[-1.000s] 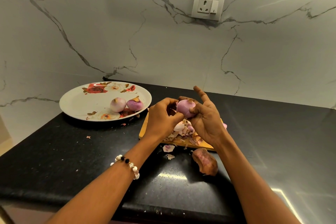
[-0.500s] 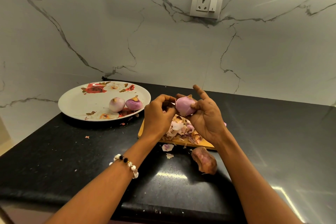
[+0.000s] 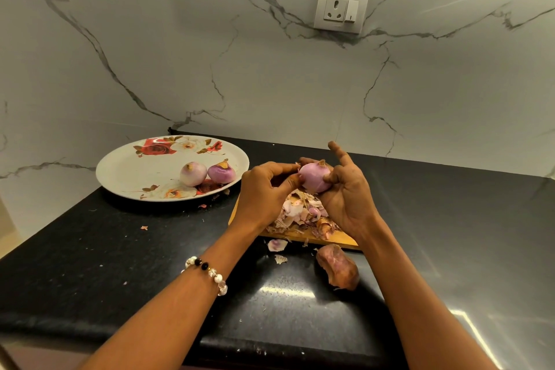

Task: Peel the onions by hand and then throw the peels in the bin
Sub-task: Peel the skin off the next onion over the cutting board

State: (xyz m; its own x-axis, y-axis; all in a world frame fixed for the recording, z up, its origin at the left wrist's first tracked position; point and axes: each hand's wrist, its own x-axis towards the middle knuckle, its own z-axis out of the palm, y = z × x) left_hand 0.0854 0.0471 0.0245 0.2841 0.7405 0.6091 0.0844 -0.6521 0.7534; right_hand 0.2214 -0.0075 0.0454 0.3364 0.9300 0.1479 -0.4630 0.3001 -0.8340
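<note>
Purple, round, mostly peeled onion [image 3: 313, 177] sits above the wooden cutting board [image 3: 330, 239], gripped by the right hand [image 3: 345, 198]; the left hand [image 3: 264, 192] pinches skin at its side.

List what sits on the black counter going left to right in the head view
White floral plate → pale peeled onion → purple peeled onion → left hand → pink onion being peeled → right hand.
</note>
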